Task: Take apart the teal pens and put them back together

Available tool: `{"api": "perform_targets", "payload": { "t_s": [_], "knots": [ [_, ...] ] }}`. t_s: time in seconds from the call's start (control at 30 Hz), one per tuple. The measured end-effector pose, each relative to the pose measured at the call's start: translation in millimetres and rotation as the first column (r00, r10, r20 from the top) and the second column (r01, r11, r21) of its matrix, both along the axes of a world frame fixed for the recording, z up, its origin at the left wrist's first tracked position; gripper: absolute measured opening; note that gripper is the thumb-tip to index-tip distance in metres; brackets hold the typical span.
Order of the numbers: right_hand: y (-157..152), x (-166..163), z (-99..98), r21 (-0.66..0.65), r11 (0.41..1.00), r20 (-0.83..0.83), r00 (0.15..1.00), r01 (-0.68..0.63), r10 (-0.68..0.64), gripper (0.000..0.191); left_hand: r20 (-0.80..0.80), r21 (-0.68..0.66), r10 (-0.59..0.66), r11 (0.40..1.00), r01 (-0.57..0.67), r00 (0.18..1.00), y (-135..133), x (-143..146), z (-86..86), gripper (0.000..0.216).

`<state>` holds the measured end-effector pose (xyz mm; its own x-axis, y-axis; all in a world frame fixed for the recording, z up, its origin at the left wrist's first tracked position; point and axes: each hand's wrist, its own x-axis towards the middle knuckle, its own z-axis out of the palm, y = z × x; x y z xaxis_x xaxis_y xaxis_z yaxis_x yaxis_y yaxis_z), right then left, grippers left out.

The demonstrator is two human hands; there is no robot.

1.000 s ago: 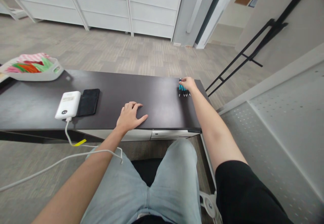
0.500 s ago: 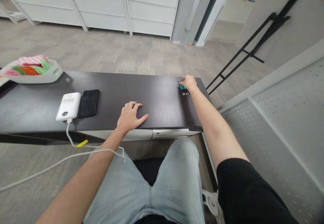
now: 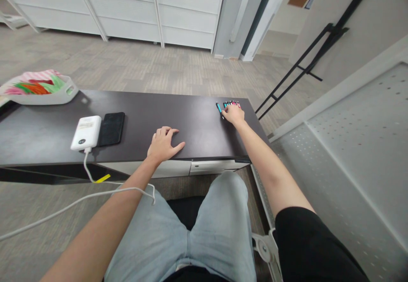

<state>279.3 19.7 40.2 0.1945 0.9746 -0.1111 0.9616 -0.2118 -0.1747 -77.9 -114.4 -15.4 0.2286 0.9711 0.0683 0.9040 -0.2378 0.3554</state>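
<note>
Near the far right corner of the dark tabletop (image 3: 191,120), my right hand (image 3: 234,114) is bent, its fingertips at the lower end of a teal and black pen (image 3: 219,108). That pen lies slightly slanted, a little left of a tight row of pens (image 3: 232,103). Teal pens are on the row's left, pink or red ones on its right; my right hand hides their lower parts. My left hand (image 3: 162,143) rests on the tabletop near its front edge, fingers spread, holding nothing.
A white power bank (image 3: 86,133) with a plugged-in white cable (image 3: 86,167) lies beside a black phone (image 3: 111,129). At the far left stands a white basket (image 3: 57,99) with colourful contents. A perforated panel (image 3: 344,167) borders the right side.
My right hand has moved from the tops of the pens toward their near ends. One teal pen now lies apart, left of the row, and pink pens have come into view. My left hand stays put.
</note>
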Motion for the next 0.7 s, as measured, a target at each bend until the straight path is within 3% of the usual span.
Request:
{"api": "perform_targets", "payload": {
  "t_s": [0.4, 0.6, 0.7],
  "knots": [
    [-1.0, -12.9, 0.3, 0.018, 1.0, -0.014, 1.0, -0.006, 0.006, 0.031, 0.013, -0.016, 0.002, 1.0, -0.002, 1.0, 0.3, -0.9, 2.9, 0.059],
    [-6.0, -14.3, 0.3, 0.034, 0.999, -0.011, 1.0, -0.016, 0.016, 0.043, 0.004, -0.024, -0.002, 1.0, 0.002, 1.0, 0.6, -0.8, 2.7, 0.061],
    [-6.4, -12.9, 1.0, 0.024, 1.0, -0.011, 1.0, -0.005, 0.005, 0.039, 0.006, -0.019, -0.003, 1.0, 0.003, 1.0, 0.8, -1.0, 1.7, 0.062]
  ]
}}
